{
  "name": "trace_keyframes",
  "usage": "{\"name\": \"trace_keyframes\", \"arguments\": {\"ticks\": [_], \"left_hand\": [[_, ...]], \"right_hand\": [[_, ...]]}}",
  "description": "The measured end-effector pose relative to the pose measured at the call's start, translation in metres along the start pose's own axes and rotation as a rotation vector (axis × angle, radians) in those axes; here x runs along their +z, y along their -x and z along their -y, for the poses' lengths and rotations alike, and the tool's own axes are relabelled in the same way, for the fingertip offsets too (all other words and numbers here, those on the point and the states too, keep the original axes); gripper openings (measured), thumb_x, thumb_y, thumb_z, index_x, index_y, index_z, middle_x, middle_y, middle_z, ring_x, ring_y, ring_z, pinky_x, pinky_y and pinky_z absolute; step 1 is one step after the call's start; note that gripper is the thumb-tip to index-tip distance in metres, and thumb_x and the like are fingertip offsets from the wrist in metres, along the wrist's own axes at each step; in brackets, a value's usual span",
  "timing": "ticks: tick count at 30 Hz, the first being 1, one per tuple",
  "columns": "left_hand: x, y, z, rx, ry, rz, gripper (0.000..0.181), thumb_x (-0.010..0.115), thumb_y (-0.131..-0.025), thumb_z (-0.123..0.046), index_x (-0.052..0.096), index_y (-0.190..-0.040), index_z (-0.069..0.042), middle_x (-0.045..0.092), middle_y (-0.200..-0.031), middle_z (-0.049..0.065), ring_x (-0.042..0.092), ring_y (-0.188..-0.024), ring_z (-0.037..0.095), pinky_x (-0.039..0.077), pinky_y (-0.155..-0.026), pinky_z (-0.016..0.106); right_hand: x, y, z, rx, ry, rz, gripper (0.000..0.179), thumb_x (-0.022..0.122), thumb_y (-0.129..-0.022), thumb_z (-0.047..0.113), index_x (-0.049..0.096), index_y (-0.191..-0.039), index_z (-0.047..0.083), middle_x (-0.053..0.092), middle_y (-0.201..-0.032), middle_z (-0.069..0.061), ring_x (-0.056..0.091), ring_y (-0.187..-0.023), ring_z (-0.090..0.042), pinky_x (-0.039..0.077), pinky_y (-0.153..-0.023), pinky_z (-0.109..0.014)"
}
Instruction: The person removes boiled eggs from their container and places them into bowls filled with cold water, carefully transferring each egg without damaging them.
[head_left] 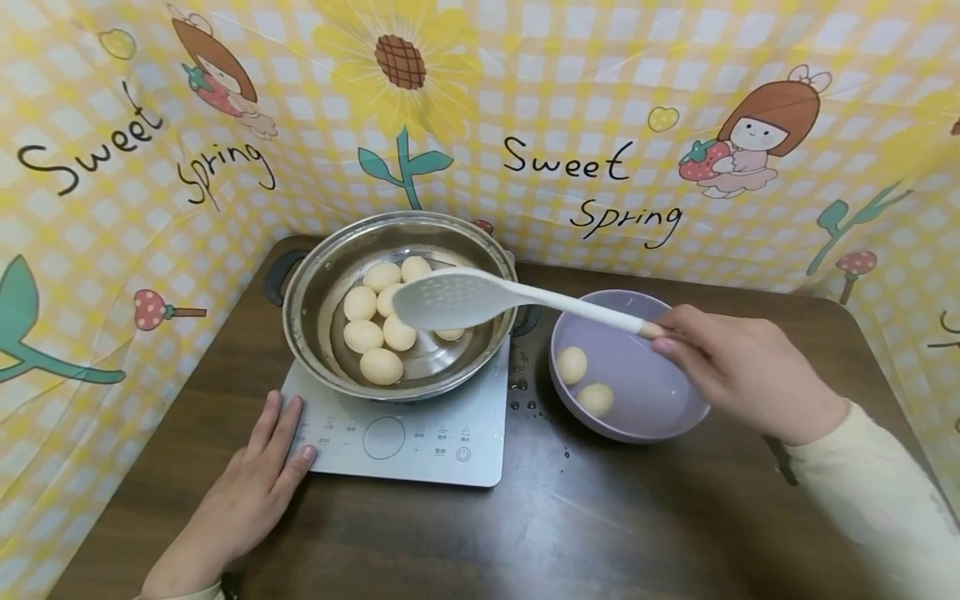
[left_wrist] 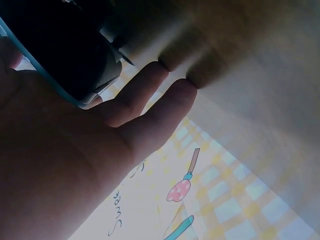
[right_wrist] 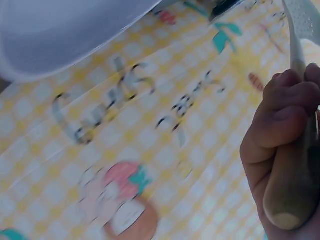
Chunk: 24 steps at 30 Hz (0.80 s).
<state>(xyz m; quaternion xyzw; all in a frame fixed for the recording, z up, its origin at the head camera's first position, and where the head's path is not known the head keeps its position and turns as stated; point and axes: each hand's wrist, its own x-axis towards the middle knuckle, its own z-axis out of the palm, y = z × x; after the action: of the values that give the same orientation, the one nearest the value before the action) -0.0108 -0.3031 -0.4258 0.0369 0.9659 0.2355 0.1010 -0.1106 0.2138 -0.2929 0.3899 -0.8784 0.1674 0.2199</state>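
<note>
The right hand (head_left: 738,367) grasps a slotted spoon (head_left: 457,298) over eggs (head_left: 382,367) in the steel pot (head_left: 431,390); two more lie in the purple bowl (head_left: 648,379). The left hand (head_left: 255,483), grip released, touches the induction cooker (head_left: 420,470).

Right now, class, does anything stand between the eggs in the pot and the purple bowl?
Only the sides of the pot and the purple bowl, which the eggs must clear. The spoon in the right hand reaches over the pot; nothing else visible intervenes.
</note>
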Motion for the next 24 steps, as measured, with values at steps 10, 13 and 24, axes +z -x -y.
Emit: {"name": "trace_keyframes", "arguments": {"ticks": [10,13,24], "left_hand": [[0.000,0.000,-0.001,0.023,-0.013,-0.020,0.070,0.038,-0.110,-0.042,0.003,-0.164,-0.014,-0.012,-0.167,0.015,0.024,-0.136,0.063,0.027,-0.098,0.077],[-0.001,0.000,-0.002,0.020,-0.021,-0.018,0.070,0.039,-0.110,-0.042,0.003,-0.164,-0.013,-0.011,-0.167,0.016,0.025,-0.134,0.065,0.028,-0.096,0.078],[0.000,0.002,0.000,0.012,-0.020,-0.019,0.071,0.039,-0.110,-0.042,0.003,-0.164,-0.013,-0.010,-0.167,0.017,0.025,-0.134,0.065,0.028,-0.096,0.078]], "right_hand": [[0.043,-0.044,0.031,-0.110,0.068,-0.023,0.043,0.038,-0.110,0.045,0.063,-0.097,0.012,0.051,-0.067,0.006,0.036,-0.049,-0.007,0.033,-0.041,-0.028],[0.050,-0.049,0.033,-0.118,0.065,0.013,0.034,0.046,-0.109,0.040,0.064,-0.100,0.013,0.052,-0.068,0.007,0.034,-0.049,-0.007,0.033,-0.041,-0.028],[0.052,-0.051,0.032,-0.109,0.035,0.089,0.012,0.075,-0.092,0.019,0.063,-0.091,0.015,0.041,-0.064,0.011,0.033,-0.050,-0.005,0.032,-0.044,-0.026]]}}
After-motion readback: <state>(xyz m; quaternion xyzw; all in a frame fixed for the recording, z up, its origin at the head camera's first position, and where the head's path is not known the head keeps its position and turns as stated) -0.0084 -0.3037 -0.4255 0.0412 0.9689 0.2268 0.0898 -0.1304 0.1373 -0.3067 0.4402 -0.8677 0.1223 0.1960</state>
